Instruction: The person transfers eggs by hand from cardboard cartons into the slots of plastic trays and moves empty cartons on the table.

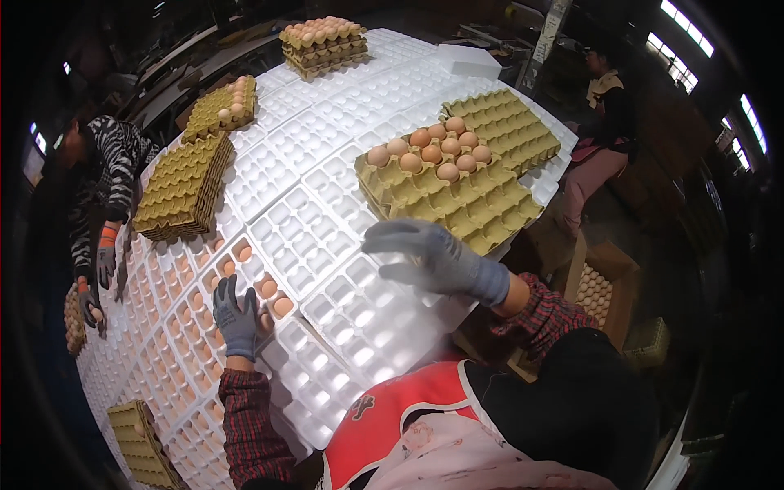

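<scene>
My left hand (236, 318), in a grey glove, reaches over the white foam trays with its fingers stretched out and apart. Brown eggs (268, 289) sit in tray cells right beside it, and nothing shows in its grasp. My right hand (437, 257), gloved too and slightly blurred, hovers above a foam tray (359, 306) whose cells hold no eggs. Its fingers point left, spread, and I see no egg in them. Just beyond it lies a stack of yellowish pulp egg trays (465, 204), with several eggs (449, 147) grouped toward its far side.
More pulp tray stacks (184, 188) stand along the left; one far stack (324, 41) is full of eggs. At left a person in a patterned top (110, 163) handles an egg. Another person (600, 122) is at far right. An open carton of eggs (594, 292) stands below the table's right edge.
</scene>
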